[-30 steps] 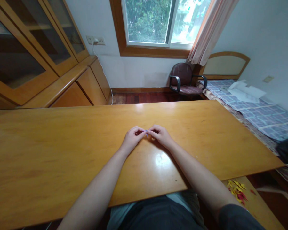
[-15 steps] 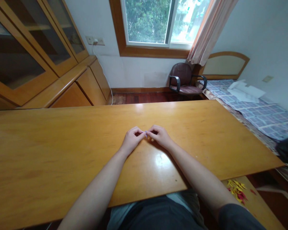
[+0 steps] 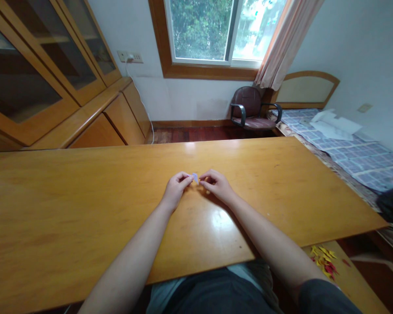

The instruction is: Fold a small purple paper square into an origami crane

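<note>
Both of my hands rest near the middle of a long wooden table (image 3: 85,196). My left hand (image 3: 174,190) and my right hand (image 3: 217,185) meet fingertip to fingertip, each pinching a tiny pale purple piece of paper (image 3: 195,177) that pokes up between them. The fingers of both hands are curled closed around it. Most of the paper is hidden by the fingertips.
A pile of small yellow and red paper pieces (image 3: 323,257) lies on a lower surface at my right. Past the table stand a dark red armchair (image 3: 251,109), a bed (image 3: 350,148) with a checked cover, wooden cabinets (image 3: 62,87) at left and a window (image 3: 216,30).
The hands have drawn slightly apart and the purple paper now shows more, sticking up between the fingertips. The arms stay where they were.
</note>
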{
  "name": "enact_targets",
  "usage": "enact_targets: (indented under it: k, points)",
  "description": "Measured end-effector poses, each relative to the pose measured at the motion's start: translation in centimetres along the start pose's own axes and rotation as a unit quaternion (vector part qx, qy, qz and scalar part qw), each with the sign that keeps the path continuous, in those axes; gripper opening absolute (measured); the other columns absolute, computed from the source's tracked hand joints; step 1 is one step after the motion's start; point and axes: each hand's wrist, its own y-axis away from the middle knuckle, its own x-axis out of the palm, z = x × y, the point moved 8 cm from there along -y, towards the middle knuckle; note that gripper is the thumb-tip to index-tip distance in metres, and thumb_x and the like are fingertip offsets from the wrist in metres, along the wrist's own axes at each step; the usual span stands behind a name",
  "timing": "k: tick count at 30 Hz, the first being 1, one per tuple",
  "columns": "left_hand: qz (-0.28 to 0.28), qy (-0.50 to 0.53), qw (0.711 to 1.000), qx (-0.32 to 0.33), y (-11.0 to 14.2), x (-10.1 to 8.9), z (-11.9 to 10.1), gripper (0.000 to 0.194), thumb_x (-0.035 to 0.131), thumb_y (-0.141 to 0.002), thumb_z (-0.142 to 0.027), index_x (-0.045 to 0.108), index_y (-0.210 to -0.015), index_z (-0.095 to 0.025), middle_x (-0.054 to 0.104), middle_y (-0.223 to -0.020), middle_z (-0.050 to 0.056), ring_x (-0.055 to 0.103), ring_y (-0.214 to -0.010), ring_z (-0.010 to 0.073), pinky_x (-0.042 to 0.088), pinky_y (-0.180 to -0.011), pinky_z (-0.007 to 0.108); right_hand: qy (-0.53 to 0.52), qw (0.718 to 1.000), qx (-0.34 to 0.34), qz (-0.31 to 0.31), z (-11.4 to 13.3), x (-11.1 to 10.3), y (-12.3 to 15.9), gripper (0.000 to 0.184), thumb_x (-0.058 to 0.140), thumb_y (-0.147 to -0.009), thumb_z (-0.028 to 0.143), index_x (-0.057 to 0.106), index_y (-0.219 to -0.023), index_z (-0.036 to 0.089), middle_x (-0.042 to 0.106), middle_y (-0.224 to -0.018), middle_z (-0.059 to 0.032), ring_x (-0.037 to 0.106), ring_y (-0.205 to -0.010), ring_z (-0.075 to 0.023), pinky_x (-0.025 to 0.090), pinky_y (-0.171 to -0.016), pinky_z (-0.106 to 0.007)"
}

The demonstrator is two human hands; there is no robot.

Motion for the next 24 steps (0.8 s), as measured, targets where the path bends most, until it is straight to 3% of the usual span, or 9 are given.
enact_targets:
  k: [9, 24]
  points:
    - [0.011, 0.029, 0.999, -0.013, 0.1, 0.3, -0.1, 0.027, 0.068, -0.075, -0.044, 0.061, -0.07, -0.018, 0.059, -0.064, -0.002, 0.054, -0.062, 0.0134, 0.044, -0.064, 0.025, 0.024, 0.997, -0.073, 0.011, 2.0, 0.0, 0.1, 0.012, 0.063, -0.086, 0.023, 0.074, -0.092, 0.022, 0.069, -0.086, -0.0047, 0.061, -0.078, -0.0169, 0.049, -0.069, -0.028]
    - [0.018, 0.055, 0.998, -0.018, 0.2, 0.5, 0.1, 0.027, 0.071, -0.076, -0.041, 0.062, -0.068, -0.017, 0.058, -0.062, -0.003, 0.051, -0.061, 0.0123, 0.039, -0.065, 0.024, 0.041, 0.997, -0.062, -0.009, 0.8, 0.0, 0.1, 0.011, 0.071, -0.084, 0.026, 0.074, -0.093, 0.022, 0.068, -0.082, -0.0014, 0.055, -0.064, -0.0119, 0.047, -0.062, -0.024]
